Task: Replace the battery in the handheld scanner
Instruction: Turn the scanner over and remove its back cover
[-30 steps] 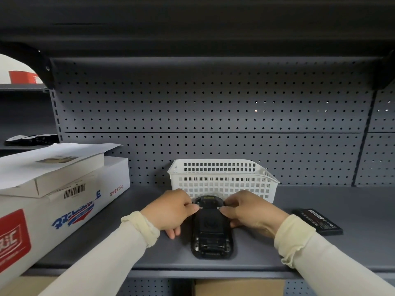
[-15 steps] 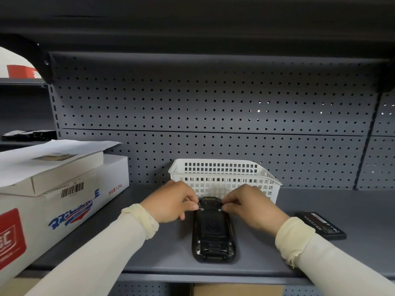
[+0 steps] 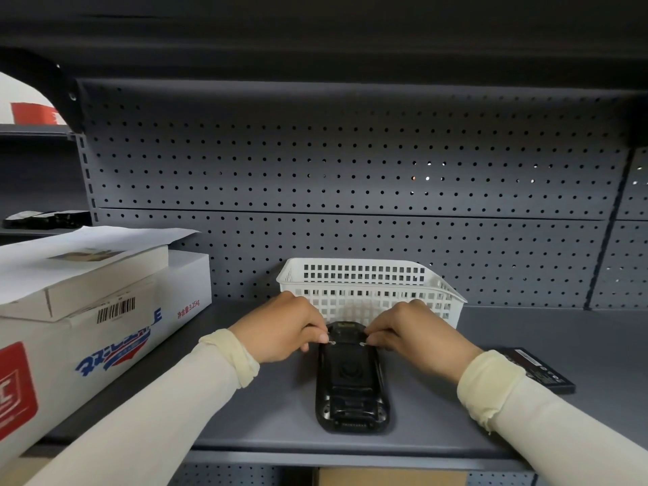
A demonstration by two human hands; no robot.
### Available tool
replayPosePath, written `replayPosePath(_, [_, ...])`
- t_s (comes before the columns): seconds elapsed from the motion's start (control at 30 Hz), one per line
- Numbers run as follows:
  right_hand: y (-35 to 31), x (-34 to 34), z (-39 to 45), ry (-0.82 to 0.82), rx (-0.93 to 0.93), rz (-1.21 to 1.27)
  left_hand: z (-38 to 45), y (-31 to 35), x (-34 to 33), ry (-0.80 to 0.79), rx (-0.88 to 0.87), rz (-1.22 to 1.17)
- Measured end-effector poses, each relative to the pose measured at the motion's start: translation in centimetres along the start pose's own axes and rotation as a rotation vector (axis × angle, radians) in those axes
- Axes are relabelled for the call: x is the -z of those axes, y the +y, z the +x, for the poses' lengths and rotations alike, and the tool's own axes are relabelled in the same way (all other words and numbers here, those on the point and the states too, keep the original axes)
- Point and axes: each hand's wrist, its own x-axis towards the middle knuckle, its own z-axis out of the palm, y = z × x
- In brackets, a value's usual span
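Scanner [image 3: 351, 380], black, lies back-up on the grey shelf [image 3: 526, 426], its length running away from me, its near end close to the shelf's front edge. My left hand [image 3: 280, 331] and right hand [image 3: 417, 336] meet at its far end, one on each side, both with cream sleeves down to the wrist. Each hand is curled nearly closed, with thumb and forefinger pinched together on a small silvery latch at the top corner of the back cover; the rest of the fingers are folded under and rest on the shelf beside the body. Whether the cover has lifted at all I cannot tell. To the right, well apart from the scanner and past my right wrist, a flat black battery [image 3: 538, 370] lies label-up on the shelf. To the left, a large white carton [image 3: 115, 320] with blue lettering and a red patch carries a smaller white box [image 3: 87, 275], on which a loose sheet of paper [image 3: 105, 242] lies. Just behind my hands stands a white lattice basket [image 3: 368, 285], touching or nearly touching the grey pegboard [image 3: 350, 163] that backs the shelf.
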Motion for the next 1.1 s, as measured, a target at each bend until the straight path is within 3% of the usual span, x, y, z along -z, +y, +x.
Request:
replayPosePath(0.63, [0.1, -0.9, 0.1, 0.055, 0.063, -0.143, 0.4, 0.7, -0.5, 0.011, -0.069, 0.223])
replayPosePath(1.1, [-0.6, -1.0, -2.8, 0.113, -0.068, 0.106, -2.1, 0.9, -0.8, 0.142, -0.006, 0.002])
